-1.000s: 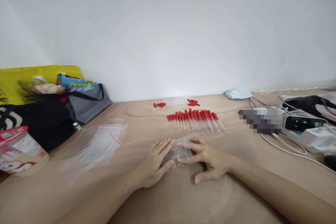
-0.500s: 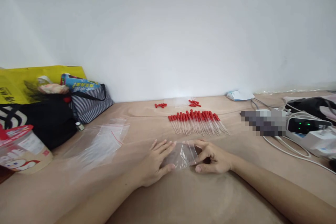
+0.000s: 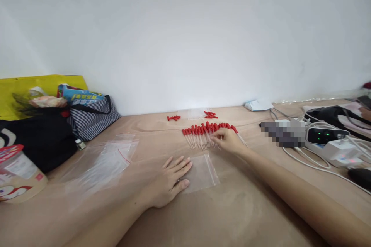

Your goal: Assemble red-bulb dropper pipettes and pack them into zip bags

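Observation:
My left hand [image 3: 172, 183] lies open and flat, its fingers spread over the left part of a clear zip bag [image 3: 201, 173]. The bag is flat on the table, its zip strip towards the right. My right hand [image 3: 227, 140] is at a row of droppers [image 3: 197, 131] with red rubber bulbs and thin clear tubes. Its thumb and fingers are pinched together on a dropper among the tubes, and the hand covers part of the row's right side. The droppers lie side by side, bulbs away from me.
More clear zip bags [image 3: 108, 162] lie in a pile at the left. Loose red bulbs [image 3: 211, 115] and thin tubes are near the wall. A cup [image 3: 21, 175], a striped bag [image 3: 92, 117] and a small bottle [image 3: 80, 144] stand left. Cables and a black device [image 3: 327, 136] occupy the right.
My right hand has let go of the bag and moved forward to the droppers. The bag now lies flatter under my left hand, which stays nearly in place. The view has shifted slightly.

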### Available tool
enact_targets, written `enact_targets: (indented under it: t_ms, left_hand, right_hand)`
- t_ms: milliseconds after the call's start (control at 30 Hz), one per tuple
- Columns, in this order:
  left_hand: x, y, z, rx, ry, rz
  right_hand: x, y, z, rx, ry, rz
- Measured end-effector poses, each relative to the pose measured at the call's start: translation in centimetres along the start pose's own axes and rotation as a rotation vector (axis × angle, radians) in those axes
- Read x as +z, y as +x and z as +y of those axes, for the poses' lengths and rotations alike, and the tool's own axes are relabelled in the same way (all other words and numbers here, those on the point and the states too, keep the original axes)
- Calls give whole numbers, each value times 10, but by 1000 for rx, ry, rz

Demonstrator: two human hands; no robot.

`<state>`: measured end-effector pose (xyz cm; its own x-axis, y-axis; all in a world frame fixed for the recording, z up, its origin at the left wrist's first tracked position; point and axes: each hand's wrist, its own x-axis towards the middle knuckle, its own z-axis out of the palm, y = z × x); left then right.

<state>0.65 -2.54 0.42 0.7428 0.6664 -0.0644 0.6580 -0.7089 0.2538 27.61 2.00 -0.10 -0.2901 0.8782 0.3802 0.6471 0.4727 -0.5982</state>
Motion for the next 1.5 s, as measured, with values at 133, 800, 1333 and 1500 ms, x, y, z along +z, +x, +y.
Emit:
enact_targets:
  t_ms: [133,800,1333,1500]
  left_hand:
    - [-2,-1,2,-10,-7,0]
    - [-1,-2,2,-35,-43,45]
    - [1,7,5,-32,-29,57]
    - [0,7,7,-57,-43,69]
  right_hand:
    - [9,50,13,177,-330,217]
    - [-35,71,10,366,83,189]
    - [12,-35,-5,629,1194,442]
    - [18,-42,-17,595,1197,218]
